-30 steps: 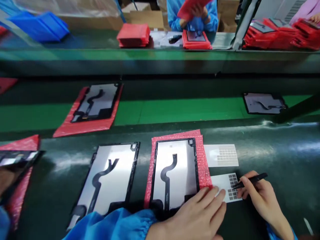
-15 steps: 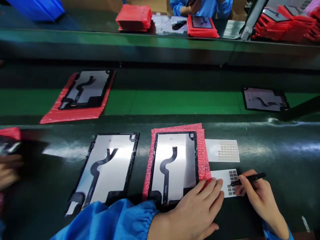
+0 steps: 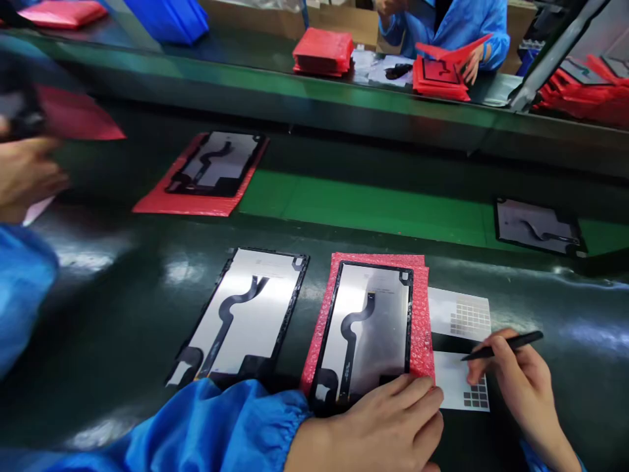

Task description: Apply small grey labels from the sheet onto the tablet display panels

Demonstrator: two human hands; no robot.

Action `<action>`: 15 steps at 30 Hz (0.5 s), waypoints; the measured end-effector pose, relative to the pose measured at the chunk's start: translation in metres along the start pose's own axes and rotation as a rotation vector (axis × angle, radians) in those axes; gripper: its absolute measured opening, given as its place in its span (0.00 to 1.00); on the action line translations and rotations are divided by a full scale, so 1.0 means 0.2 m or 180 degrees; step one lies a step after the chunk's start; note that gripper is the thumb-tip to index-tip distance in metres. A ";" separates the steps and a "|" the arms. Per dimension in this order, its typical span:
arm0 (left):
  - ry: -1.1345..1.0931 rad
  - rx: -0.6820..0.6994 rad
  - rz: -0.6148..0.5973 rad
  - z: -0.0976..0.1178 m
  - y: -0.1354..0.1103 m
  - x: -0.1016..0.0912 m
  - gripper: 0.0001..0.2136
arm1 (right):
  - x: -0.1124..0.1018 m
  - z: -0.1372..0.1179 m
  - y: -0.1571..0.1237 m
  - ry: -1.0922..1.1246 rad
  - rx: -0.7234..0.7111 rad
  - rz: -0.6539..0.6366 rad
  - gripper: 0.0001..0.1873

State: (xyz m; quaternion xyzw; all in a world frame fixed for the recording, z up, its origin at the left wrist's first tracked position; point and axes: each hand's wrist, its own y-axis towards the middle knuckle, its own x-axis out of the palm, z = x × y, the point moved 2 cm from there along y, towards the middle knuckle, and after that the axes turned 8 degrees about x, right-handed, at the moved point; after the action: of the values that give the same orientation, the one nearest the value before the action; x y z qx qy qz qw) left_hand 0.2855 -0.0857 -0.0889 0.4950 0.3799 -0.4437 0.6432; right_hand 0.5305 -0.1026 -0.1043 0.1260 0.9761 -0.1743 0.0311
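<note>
My left hand (image 3: 381, 426) lies flat with fingers stretched over the bottom right corner of a display panel (image 3: 366, 331) that rests on a red bubble-wrap sheet (image 3: 421, 314); the fingertips touch a white sticker sheet (image 3: 464, 390). My right hand (image 3: 521, 380) pinches black tweezers (image 3: 506, 344), whose tip hovers over that sheet above its grid of small grey stickers. A second sticker sheet (image 3: 462, 313) lies just behind. Another bare display panel (image 3: 243, 314) lies to the left.
A green conveyor belt (image 3: 373, 206) carries a panel on red wrap (image 3: 211, 170) and a bare panel (image 3: 538, 226). Another person's hand and blue sleeve (image 3: 19, 216) are at the left. Across the far bench a person in blue (image 3: 457, 33) handles red wraps beside red stacks (image 3: 324, 51).
The view has swung to the right and tilted. My right hand lifted the tweezers slightly off the sticker grid. The person at left raised a hand with a red wrap.
</note>
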 end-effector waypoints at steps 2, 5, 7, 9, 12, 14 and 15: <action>-0.0056 -0.0267 0.0172 -0.02 -0.04 0.00 0.16 | 0.12 -0.03 0.08 0.0045 -0.0004 -0.0118 0.19; 0.0053 -0.0886 0.0208 -0.08 -0.10 0.02 0.18 | 0.28 -0.03 0.19 0.0104 0.0079 -0.0412 0.21; 0.0110 -0.1213 0.0026 -0.13 -0.13 0.04 0.22 | 0.34 -0.02 0.24 0.0065 0.0125 -0.0538 0.21; 0.0087 -0.1367 -0.0131 -0.16 -0.15 0.05 0.24 | 0.37 0.00 0.27 0.0036 0.0169 -0.0550 0.21; 0.0019 -0.1461 -0.0223 -0.19 -0.14 0.05 0.26 | 0.38 0.01 0.29 -0.0005 0.0209 -0.0535 0.22; -0.0033 -0.1481 -0.0274 -0.20 -0.13 0.04 0.27 | 0.37 0.01 0.31 -0.0015 0.0216 -0.0572 0.23; -0.0063 -0.1483 -0.0308 -0.20 -0.13 0.04 0.27 | 0.37 0.01 0.31 -0.0011 0.0225 -0.0593 0.23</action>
State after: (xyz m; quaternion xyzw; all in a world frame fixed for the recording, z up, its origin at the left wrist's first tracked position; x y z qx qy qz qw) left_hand 0.2617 -0.0508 -0.1136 0.3100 0.4891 -0.3792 0.7218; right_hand 0.4746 -0.0296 -0.1351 0.0355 0.9768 -0.2109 0.0119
